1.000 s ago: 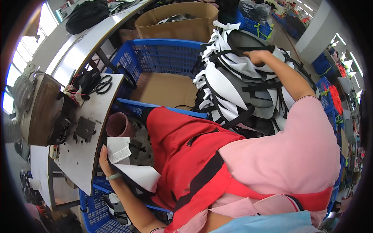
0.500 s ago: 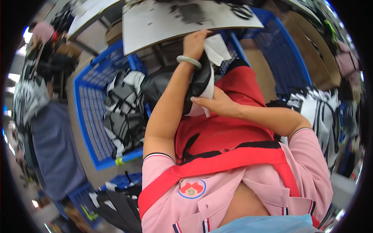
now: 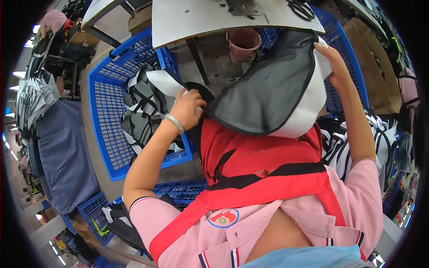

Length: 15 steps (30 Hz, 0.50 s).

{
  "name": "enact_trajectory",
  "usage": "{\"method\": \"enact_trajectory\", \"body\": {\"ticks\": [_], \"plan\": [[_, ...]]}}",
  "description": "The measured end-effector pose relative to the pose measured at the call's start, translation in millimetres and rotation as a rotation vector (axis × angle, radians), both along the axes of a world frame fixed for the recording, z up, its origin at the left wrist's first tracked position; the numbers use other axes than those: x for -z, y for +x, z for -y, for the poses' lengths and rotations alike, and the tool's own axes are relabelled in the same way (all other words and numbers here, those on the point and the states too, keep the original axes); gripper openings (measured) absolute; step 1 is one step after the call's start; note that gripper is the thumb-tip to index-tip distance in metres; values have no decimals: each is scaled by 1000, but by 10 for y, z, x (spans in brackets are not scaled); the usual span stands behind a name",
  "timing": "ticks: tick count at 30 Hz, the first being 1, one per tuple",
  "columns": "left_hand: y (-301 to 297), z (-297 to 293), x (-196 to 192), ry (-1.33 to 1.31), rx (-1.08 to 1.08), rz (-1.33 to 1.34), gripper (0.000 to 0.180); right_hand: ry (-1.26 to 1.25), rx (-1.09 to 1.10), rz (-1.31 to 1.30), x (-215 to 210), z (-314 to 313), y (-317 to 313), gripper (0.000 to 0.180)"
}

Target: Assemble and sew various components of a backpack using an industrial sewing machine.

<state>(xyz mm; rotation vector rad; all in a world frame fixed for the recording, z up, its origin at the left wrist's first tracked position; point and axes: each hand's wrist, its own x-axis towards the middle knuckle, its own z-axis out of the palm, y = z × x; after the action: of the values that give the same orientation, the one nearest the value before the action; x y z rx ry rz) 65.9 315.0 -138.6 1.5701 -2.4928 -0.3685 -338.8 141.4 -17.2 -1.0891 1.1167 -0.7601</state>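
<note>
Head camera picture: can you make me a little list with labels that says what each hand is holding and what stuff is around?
Left hand: grips one corner of the black and white cloth piece
Right hand: grips its opposite edge
Cloth piece: spread out above the red apron
Left side: blue basket with black and white pieces in it
Ahead: grey table, scissors on top, pink bucket beneath

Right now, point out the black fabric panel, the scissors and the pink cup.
black fabric panel (image 3: 263, 91), head view, middle of its dark face
scissors (image 3: 302, 9), head view, handle loops
pink cup (image 3: 244, 43), head view, front wall
</note>
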Motion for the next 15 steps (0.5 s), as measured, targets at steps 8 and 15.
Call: {"method": "enact_trajectory", "body": {"ticks": [8, 15], "plan": [[-189, -89, -566, 205, -179, -150, 17, -571, -621, -558, 504, -225, 371, 51], [-925, 307, -1675, 37, 46, -390, 11, -1018, -851, -257, -114, -625, 1097, 58]]}}
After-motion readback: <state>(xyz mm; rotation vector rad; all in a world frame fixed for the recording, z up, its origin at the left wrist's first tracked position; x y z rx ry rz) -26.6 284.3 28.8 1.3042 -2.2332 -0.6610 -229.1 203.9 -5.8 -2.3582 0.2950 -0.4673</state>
